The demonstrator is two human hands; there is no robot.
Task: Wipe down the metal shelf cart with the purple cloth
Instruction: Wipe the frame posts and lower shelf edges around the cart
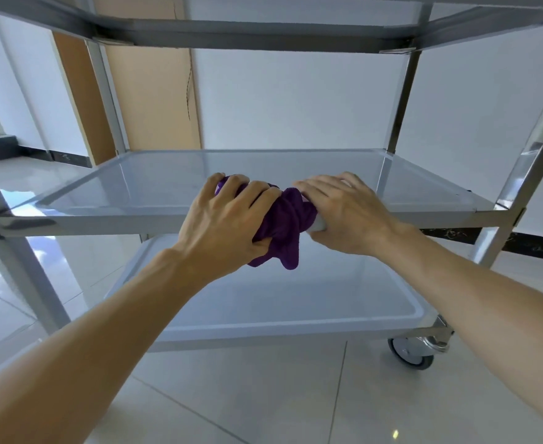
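The metal shelf cart (81, 216) stands before me with three tiers; its middle shelf is at hand height. A bunched purple cloth (284, 227) lies over the middle shelf's front rim, and a corner of it hangs below the rim. My left hand (228, 219) grips the cloth from the left with curled fingers. My right hand (344, 209) rests over the rim just right of the cloth, its fingers bent over the edge and touching the cloth's right side.
The top shelf (263, 36) runs overhead. The bottom shelf (296, 302) lies below my hands. A caster wheel (413, 354) shows at the lower right. Glossy floor tiles (263, 395) surround the cart, with a white wall and a wooden door frame (81, 100) behind.
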